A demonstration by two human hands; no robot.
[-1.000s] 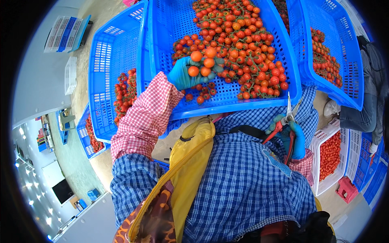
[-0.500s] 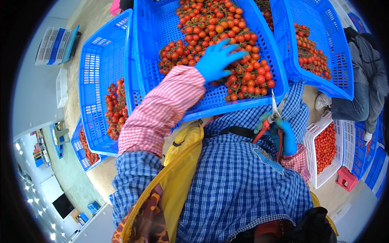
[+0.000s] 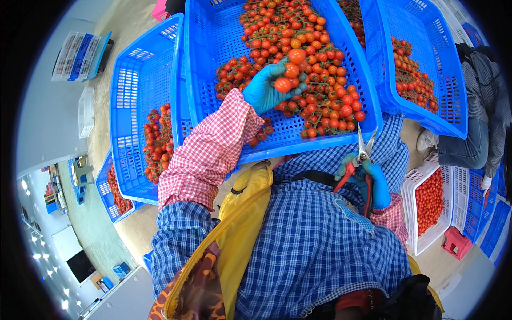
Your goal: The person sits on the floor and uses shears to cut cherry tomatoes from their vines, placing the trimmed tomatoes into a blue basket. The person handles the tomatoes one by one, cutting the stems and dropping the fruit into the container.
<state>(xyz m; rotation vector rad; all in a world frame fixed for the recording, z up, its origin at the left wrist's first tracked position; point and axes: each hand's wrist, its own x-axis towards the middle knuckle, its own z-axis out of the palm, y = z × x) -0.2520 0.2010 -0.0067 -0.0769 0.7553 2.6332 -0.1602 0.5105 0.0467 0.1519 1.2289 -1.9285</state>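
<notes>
My left hand (image 3: 262, 92), in a blue glove, is closed on a small cluster of cherry tomatoes (image 3: 292, 70), lifted above the big blue crate (image 3: 210, 37). Vine tomatoes (image 3: 328, 101) fill the middle and right of that crate; a few more lie under my left wrist. Close to my body, by the crate's near rim, my right hand (image 3: 380, 184) is wrapped round red-handled snips (image 3: 365, 151). Their blades point away from me and stand apart, with nothing between them. Part of the right hand's grip is hidden behind the handles.
To the left stands another blue crate (image 3: 125, 96) with vine tomatoes; a further one (image 3: 458, 101) is at the right. A white crate (image 3: 410, 213) of loose tomatoes sits lower right, near a red stool (image 3: 456, 243). Another person (image 3: 474, 106) is at the far right.
My left hand has gone from open over the tomatoes to closed on a cluster, raised and drawn slightly left. My right hand keeps the snips in nearly the same place.
</notes>
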